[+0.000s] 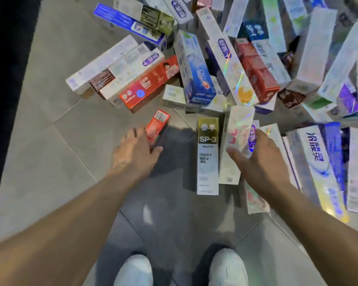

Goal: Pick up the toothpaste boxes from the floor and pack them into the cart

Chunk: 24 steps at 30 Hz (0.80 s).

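The gold-and-white box [208, 155] marked SP-3 lies flat on the grey tiled floor [56, 145], long axis pointing away from the person, and serves here as the reference item.

Left hand [132, 153]: positioned to the left of the gold-and-white box, well apart from it. The fingers curl round the near end of a small red box [158, 126], with the thumb [156, 150] on its right side (the barcode end of this box points away from the person). Whether the red box is lifted off the floor cannot be told.

Right hand [260, 159]: positioned just right of the gold-and-white box. The fingers are spread wide over a white holographic box [236, 141] that lies directly beside the gold-and-white box, touching it along the long edge. The thumb [235, 153] rests across the box face; the other fingers reach its far side near a purple logo. A firm grip cannot be confirmed because of motion blur.

Beyond the gold-and-white box, a loose pile of toothpaste boxes [225, 58] covers the floor: a long red box [149, 85], a blue-and-white box [196, 73] and a dark red box [256, 71] among them. To its right, several more lie side by side, including one with blue lettering [314, 149].

Nearer than the gold-and-white box, two white shoes [182, 269] stand on the tiles.
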Each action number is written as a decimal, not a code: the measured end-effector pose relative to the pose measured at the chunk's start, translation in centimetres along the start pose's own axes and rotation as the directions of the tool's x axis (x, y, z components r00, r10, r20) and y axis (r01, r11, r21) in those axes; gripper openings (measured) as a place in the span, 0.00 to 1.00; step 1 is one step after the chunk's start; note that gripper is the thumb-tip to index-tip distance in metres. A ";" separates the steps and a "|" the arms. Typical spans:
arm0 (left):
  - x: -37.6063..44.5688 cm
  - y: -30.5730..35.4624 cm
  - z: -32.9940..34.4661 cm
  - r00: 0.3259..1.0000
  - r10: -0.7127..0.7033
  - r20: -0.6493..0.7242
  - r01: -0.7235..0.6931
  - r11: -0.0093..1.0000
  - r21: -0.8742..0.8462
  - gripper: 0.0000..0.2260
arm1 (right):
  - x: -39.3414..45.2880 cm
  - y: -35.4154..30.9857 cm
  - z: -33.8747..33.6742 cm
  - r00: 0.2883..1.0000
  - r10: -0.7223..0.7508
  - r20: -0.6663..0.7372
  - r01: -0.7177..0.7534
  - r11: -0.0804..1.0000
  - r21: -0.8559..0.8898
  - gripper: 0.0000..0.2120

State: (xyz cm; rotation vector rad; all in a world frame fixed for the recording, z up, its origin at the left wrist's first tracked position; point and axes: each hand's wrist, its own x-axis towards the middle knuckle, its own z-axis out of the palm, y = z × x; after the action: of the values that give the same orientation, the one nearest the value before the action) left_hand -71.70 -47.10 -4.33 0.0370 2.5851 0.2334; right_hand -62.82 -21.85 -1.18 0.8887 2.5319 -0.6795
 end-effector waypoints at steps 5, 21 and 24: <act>1.5 -0.3 1.9 0.991 -0.123 0.051 0.125 0.991 -0.044 0.21 | 1.7 -1.2 2.4 0.994 0.099 -0.043 -0.093 0.988 0.119 0.43; -9.2 8.1 -12.6 0.978 0.094 0.185 0.164 0.196 -0.967 0.10 | -5.3 -8.0 -10.3 0.995 0.054 0.088 -0.103 0.508 0.855 0.28; -13.3 10.9 -19.0 0.974 0.179 0.138 0.107 0.173 -0.979 0.09 | -9.3 -9.3 -16.8 0.993 -0.054 0.110 -0.074 0.447 0.891 0.29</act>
State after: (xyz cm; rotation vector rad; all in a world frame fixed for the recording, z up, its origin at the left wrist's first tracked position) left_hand -70.39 -40.40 20.37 -0.3426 1.6862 1.8068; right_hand -65.14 -23.41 19.98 1.0854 1.8985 -2.1198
